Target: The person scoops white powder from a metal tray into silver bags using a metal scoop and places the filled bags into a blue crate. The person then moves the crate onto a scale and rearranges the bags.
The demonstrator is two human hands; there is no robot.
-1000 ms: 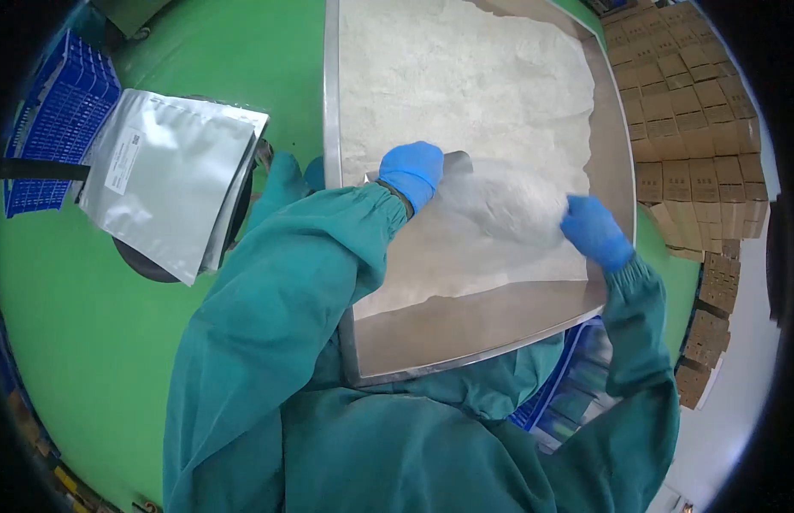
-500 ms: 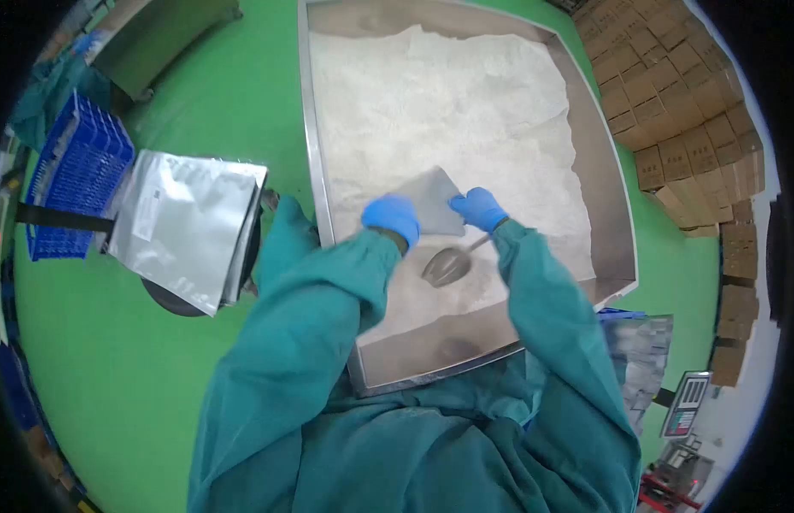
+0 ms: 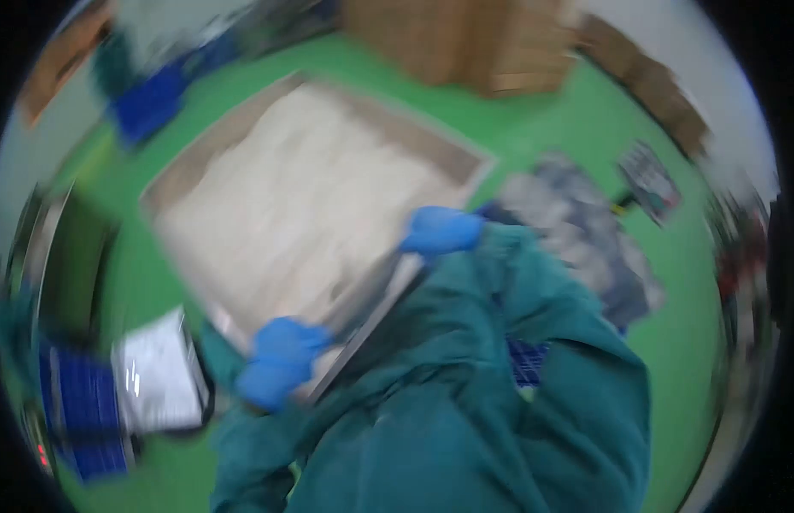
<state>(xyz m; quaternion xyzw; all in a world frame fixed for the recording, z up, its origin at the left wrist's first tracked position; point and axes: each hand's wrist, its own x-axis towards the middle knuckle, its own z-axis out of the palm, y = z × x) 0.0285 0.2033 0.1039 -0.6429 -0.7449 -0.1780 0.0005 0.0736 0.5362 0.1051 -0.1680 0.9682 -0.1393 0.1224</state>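
A wide metal bin filled with white powder stands in front of me. At the left end of its near edge, my left hand, in a blue glove, is closed over the rim. My right hand, gloved the same way, is closed on the rim at the near right corner. Motion blur smears the fingers of both hands. Near the front wall a small dark patch shows in the powder.
Silvery bags lie at the left beside a blue crate. More grey bags are piled at the right, with a scale display beyond. Cardboard boxes stand at the back on the green floor.
The view has swung to the right and blurred. Both hands have left the grey sheet-like piece over the powder and moved apart to the bin's near rim. The metal scoop no longer shows clearly.
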